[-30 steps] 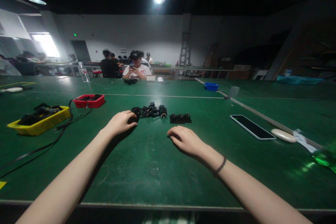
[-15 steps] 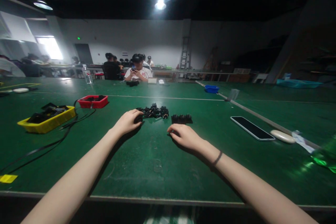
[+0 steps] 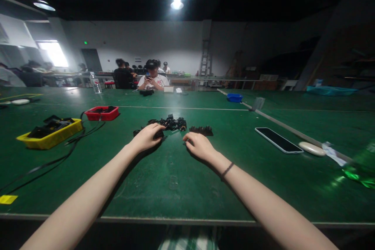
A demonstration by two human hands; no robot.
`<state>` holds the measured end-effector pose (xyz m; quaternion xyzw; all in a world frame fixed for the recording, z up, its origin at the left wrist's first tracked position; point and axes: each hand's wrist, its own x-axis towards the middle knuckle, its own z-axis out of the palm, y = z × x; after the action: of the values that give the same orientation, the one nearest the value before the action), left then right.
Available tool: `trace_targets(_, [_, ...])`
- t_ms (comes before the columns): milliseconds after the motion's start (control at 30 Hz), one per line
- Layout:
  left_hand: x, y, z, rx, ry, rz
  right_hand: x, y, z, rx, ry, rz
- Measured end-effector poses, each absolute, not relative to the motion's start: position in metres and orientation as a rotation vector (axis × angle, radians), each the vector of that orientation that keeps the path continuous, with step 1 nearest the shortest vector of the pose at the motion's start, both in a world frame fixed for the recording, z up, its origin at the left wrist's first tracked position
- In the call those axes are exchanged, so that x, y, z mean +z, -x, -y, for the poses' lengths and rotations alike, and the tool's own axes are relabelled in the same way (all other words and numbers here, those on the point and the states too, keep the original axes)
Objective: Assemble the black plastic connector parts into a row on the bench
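My left hand [image 3: 147, 137] curls over several small black parts [image 3: 159, 134] on the green table, its fingers on top and the thumb at their near side. Some of these parts stick out beyond its left edge. Just behind the fingers lies a loose pile of black parts [image 3: 175, 122], too small and dark to name exactly. My right hand [image 3: 199, 145] rests low over the table with fingers loosely bent, thumb apart, and nothing visible between them. Directly beyond it stands a row of black parts [image 3: 202, 130], close together.
To the left are a yellow bin [image 3: 49, 142] and a red bin [image 3: 102, 115], both with black parts, and black cables [image 3: 68, 150]. On the right lie a phone [image 3: 278, 140], a cream oval object [image 3: 311, 149] and a green bottle [image 3: 361, 168]. Another person [image 3: 154, 80] sits opposite.
My left hand has shifted slightly right, and black parts now show at its left side. My right hand has moved a little left. The view has turned slightly.
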<state>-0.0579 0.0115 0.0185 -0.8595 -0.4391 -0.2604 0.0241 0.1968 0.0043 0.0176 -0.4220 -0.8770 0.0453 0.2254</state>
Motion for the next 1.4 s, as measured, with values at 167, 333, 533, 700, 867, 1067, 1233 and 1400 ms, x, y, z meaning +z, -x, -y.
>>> trace_targets(167, [0.016, 0.060, -0.013, -0.834, 2.645, 1.376, 0.018, -0.203, -0.002, 0.136, 1.245, 2.333])
trace_targets(333, [0.014, 0.062, -0.013, -0.790, 2.634, 1.372, 0.017, -0.199, -0.001, 0.118, 1.261, 2.353])
trace_targets(533, [0.015, 0.057, -0.009, -0.827, 2.672, 1.320, 0.012, -0.198, 0.000, 0.091, 1.241, 2.377])
trace_targets(700, [0.014, 0.047, -0.007, -0.845, 2.705, 1.251, 0.010, -0.196, -0.001, 0.085, 1.232, 2.404])
trace_targets(867, [0.013, 0.042, -0.005, -0.771, 2.708, 1.220, 0.012, -0.193, 0.001, 0.082, 1.213, 2.426])
trace_targets(1067, [0.012, 0.043, -0.006, -0.752, 2.699, 1.198, 0.013, -0.192, 0.003, 0.062, 1.215, 2.459])
trace_targets(1233, [0.011, 0.042, -0.005, -0.769, 2.704, 1.165, 0.013, -0.192, 0.003, 0.043, 1.220, 2.479])
trace_targets(1400, [0.009, 0.040, -0.005, -0.768, 2.686, 1.123, 0.011, -0.192, 0.001, 0.024, 1.234, 2.495])
